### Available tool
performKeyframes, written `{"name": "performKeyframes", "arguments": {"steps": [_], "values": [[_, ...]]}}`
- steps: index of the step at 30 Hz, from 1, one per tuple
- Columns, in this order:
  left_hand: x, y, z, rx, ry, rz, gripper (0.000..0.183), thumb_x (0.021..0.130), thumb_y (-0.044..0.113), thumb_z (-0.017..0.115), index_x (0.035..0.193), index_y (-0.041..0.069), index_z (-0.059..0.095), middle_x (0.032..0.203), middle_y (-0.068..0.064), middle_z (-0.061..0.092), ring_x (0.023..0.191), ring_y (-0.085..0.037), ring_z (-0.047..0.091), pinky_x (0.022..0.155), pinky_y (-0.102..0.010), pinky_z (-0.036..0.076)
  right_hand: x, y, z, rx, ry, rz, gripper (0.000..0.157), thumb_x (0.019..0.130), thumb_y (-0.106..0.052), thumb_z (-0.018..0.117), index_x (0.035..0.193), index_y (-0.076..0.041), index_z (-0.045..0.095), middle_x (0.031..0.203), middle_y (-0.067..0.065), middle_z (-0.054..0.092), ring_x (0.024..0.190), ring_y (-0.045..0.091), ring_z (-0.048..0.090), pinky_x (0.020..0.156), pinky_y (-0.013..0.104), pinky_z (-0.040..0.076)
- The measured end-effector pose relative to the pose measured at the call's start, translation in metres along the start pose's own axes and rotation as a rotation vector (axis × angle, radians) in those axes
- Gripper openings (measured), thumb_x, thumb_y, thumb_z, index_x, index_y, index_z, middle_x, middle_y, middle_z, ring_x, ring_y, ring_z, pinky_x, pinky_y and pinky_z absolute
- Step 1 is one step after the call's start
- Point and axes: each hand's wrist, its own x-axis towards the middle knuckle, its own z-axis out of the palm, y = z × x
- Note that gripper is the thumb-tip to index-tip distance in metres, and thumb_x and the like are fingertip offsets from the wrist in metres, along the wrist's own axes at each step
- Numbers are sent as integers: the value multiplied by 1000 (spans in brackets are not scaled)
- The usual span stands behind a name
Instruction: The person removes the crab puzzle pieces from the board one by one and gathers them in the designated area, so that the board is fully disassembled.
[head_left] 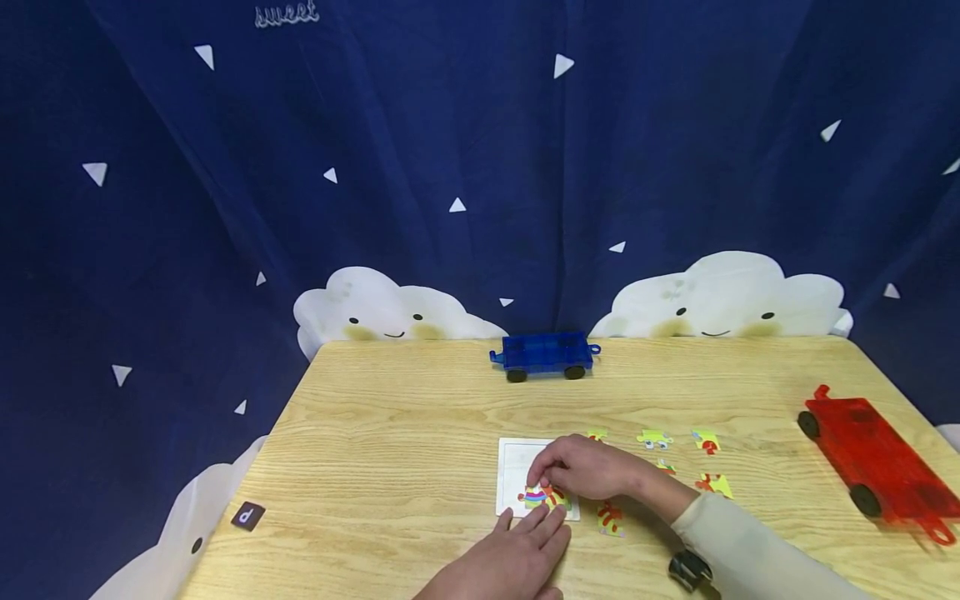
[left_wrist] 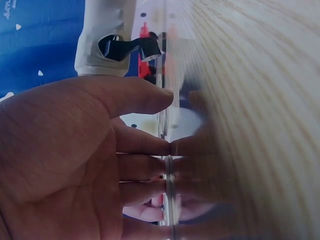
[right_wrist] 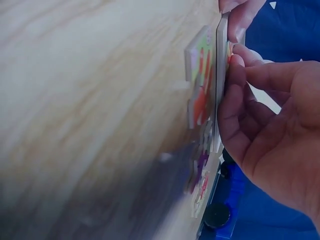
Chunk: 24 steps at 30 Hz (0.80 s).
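Observation:
A white square puzzle tray (head_left: 510,467) lies on the table, with colourful joined puzzle pieces (head_left: 535,497) along its near side. My right hand (head_left: 588,467) reaches over the tray from the right, thumb and forefinger pinching a puzzle piece at those joined pieces; the fingers cover most of it. In the right wrist view, its fingertips (right_wrist: 236,61) come together low at the tray's surface. My left hand (head_left: 506,558) lies palm down with straight fingers, the fingertips on the tray's near edge. The left wrist view shows those fingers extended and the thumb apart.
Several loose yellow and red puzzle pieces (head_left: 713,484) lie right of the tray, one (head_left: 611,518) close beside it. A blue toy wagon (head_left: 546,353) stands at the back edge, a red one (head_left: 885,458) at the right. A dark letter tile (head_left: 248,516) lies at the left.

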Motion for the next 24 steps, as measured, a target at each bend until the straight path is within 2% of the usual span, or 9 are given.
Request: {"name": "performKeyframes", "arguments": {"steps": [5,13,19,24], "values": [[-1,-1,-2,-33,-10,-4,64,99,47,64,152,13,50,162,-1,38,148,-17,34,105,-46,46,1,3,0,0,-8,0,22,101,-6,60,100,-17,78,93,-11,70,88,4,60,86,30,50],[-3,-1,-1,-16,22,9,64,98,47,65,150,12,51,160,-2,41,146,-18,36,103,-47,47,2,6,-3,4,-30,-1,22,100,-6,61,102,-16,80,96,-10,71,87,3,59,84,27,49],[-1,0,-1,-33,3,-1,64,98,46,65,150,12,50,161,-3,40,147,-19,35,104,-47,47,2,7,-5,-18,-54,-15,21,101,-8,61,104,-16,80,100,-12,71,92,2,60,90,30,50],[-2,1,-2,-32,0,-5,64,98,46,65,151,12,50,161,-2,39,147,-18,35,104,-47,47,1,9,-6,2,-51,-18,19,100,-9,63,104,-15,80,99,-11,71,90,3,59,87,28,50]]}}
